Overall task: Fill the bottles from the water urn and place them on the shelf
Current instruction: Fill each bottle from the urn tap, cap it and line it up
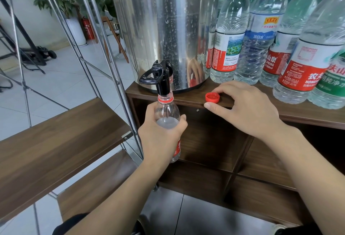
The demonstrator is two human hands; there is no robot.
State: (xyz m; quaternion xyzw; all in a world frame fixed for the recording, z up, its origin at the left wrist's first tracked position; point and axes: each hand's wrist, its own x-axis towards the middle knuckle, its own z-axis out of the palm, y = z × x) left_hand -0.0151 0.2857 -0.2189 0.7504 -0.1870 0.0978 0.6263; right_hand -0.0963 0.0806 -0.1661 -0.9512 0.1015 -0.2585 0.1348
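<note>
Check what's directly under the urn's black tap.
The open neck of the bottle sits right under the tap, held by the left hand. Water partly fills it; the hand hides the lower body.

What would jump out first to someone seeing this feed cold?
The big steel water urn at top centre, beaded with droplets, with the left hand holding an open bottle up under its black tap. Right of that, the right hand rests on the wooden cabinet top, its fingers at a loose red cap. A crowd of capped bottles fills the upper right.
</note>
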